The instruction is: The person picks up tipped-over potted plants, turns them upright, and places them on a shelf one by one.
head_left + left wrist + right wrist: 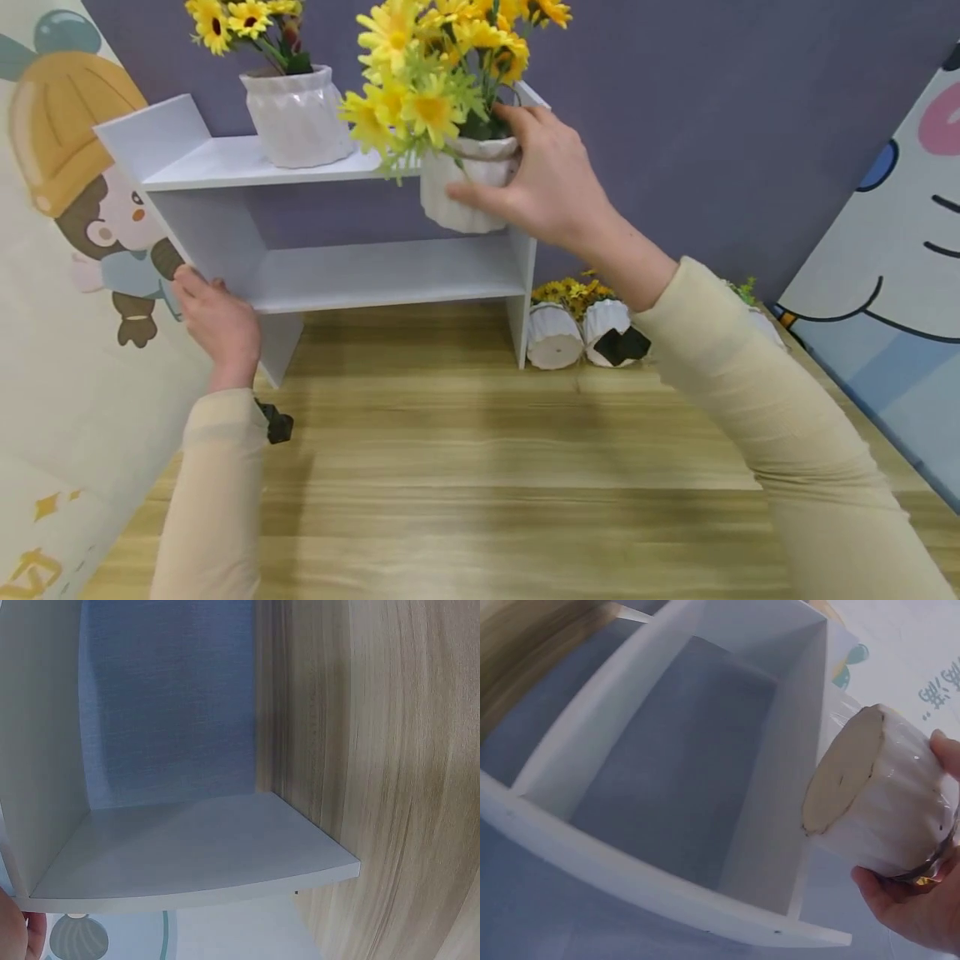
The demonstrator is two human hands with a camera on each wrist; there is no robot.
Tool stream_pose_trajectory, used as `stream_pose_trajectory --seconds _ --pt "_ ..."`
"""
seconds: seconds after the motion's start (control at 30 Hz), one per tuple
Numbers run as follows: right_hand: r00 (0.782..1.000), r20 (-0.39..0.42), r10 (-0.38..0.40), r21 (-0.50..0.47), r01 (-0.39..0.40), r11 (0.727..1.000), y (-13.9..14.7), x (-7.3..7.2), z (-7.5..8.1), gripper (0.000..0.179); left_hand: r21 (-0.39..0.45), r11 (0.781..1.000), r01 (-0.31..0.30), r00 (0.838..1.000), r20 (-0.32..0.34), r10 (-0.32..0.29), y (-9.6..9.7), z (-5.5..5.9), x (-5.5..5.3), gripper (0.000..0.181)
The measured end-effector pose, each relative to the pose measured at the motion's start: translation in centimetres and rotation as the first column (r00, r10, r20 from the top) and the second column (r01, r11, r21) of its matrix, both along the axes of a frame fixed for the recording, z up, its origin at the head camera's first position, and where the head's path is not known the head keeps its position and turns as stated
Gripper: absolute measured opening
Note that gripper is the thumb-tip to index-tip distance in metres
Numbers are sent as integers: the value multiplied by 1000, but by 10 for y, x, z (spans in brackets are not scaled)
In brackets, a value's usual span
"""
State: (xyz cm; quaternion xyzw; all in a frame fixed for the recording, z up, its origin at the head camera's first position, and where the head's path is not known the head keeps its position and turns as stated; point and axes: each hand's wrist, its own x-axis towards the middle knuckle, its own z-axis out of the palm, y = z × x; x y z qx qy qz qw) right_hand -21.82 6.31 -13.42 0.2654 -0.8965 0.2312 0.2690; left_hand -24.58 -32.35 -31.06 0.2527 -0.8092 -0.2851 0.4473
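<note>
My right hand (558,179) grips a white ceramic flowerpot (461,196) with yellow artificial daisies (431,108). The pot is in the air at the right part of the white shelf unit (390,271), and its pale base (844,776) shows in the right wrist view. At the shelf's left side panel, my left hand (221,329) holds the edge; only a bit of that hand appears in the left wrist view. A second white pot (296,121) with yellow flowers stands upright on the upper board, towards the left.
Two white pots (555,337) with yellow flowers lie on their sides right of the shelf on the wooden table (480,467). Another partly hidden plant (742,290) is behind my right forearm. A small dark object (277,423) lies beside my left wrist. Cartoon-printed walls stand left and right.
</note>
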Motion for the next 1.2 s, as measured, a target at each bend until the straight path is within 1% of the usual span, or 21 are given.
stream_pose_trajectory --seconds 0.13,0.23,0.33,0.43,0.57,0.67,0.93,1.07,1.2 --pt "1000 7 -12 -14 12 1000 -11 -4 10 89 -2 1000 -11 1000 -5 11 -1 0 3 32" --pt "1000 -6 -23 -20 23 1000 -18 -6 17 87 5 1000 2 1000 9 -2 -2 0 5 33" --pt "999 -12 -35 -22 35 999 -24 -9 25 86 6 1000 11 1000 16 -11 -2 0 4 34" --pt "999 -10 -50 -20 50 999 -31 -13 32 84 1 1000 7 1000 11 -7 -1 0 2 33" --pt "997 -3 -72 13 72 997 -40 -21 39 83 -17 1000 1 1000 -6 -1 2 -1 0 32" --pt "997 3 -80 50 80 996 -46 -28 40 83 -30 1000 7 1000 -16 -8 3 -3 0 32" --pt "993 57 -106 92 101 991 -61 -43 37 86 -29 1000 5 1000 -19 -5 4 -4 -1 32" --pt "990 70 -119 89 112 990 -68 -48 36 89 -30 1000 6 1000 -22 -7 3 -3 -1 33" --pt "991 72 -116 60 112 992 -76 -53 35 92 -36 999 -9 1000 -24 8 2 -2 1 33"
